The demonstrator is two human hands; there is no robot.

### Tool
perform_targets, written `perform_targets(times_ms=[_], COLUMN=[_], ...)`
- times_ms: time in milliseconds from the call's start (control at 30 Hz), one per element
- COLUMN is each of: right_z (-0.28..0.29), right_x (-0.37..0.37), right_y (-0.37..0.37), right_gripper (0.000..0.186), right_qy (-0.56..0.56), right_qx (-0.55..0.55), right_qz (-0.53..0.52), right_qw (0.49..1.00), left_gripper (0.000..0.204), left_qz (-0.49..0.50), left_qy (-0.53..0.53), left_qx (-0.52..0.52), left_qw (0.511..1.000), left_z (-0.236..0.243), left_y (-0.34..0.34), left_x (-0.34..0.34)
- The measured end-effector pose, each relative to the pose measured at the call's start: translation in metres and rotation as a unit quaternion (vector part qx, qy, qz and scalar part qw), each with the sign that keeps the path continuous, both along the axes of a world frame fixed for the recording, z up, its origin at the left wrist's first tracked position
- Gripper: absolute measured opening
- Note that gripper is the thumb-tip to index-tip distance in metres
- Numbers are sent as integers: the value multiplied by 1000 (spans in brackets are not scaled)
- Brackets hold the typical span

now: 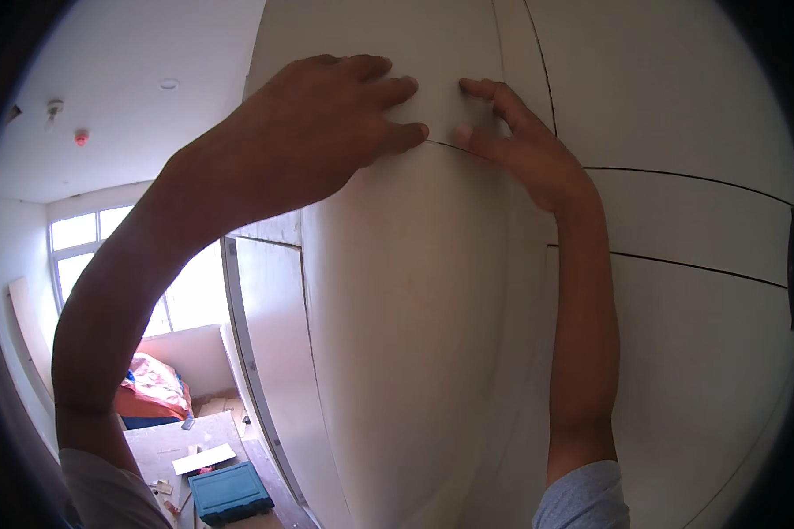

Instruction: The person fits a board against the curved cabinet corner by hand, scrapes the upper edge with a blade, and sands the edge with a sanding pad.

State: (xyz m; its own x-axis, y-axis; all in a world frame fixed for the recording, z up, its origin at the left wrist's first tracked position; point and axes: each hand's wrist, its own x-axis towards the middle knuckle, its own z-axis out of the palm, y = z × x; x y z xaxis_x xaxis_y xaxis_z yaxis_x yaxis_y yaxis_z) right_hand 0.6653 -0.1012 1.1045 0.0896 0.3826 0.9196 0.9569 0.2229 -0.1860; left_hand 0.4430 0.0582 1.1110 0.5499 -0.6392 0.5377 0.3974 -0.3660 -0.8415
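Note:
Both arms reach up to a tall white panel that fills the middle of the view. My left hand lies against its upper part, palm side toward the surface, fingers stretched and slightly apart, with nothing seen in them. My right hand is a little to the right, thumb and forefinger apart and near the same surface; its other fingers are partly hidden. A thin dark seam runs between the two hands. Whether each fingertip presses on the panel I cannot tell.
Flat white panels with dark gaps continue at right. At left are a bright window, an orange-red bundle and, low down, a teal case beside a white board. A red ceiling fitting hangs at upper left.

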Motion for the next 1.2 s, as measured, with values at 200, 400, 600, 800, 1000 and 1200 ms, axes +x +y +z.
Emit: perform_targets(times_ms=[200,400,600,800,1000,1200], right_z=[-2,-3,-10,-3,7,-6], right_x=[-8,-1,-1,-6,-4,5], right_y=[8,9,13,10,9,15], right_gripper=[82,81,85,84,85,89], right_qy=[-23,-20,-34,-25,43,0], right_qx=[54,79,71,73,50,58], right_qz=[-99,-88,-90,-136,-81,-113], right_qw=[993,993,993,988,995,992], left_gripper=[41,45,48,48,45,41], left_qz=[-50,-48,-41,28,-32,-67], left_qy=[-16,-32,-31,0,-12,-8], left_qx=[24,6,14,-18,1,26], left_qw=[998,998,999,999,999,997], left_z=[-1,-5,-8,-8,-7,-3], left_y=[19,13,14,-1,8,16], left_x=[6,7,8,5,6,8])
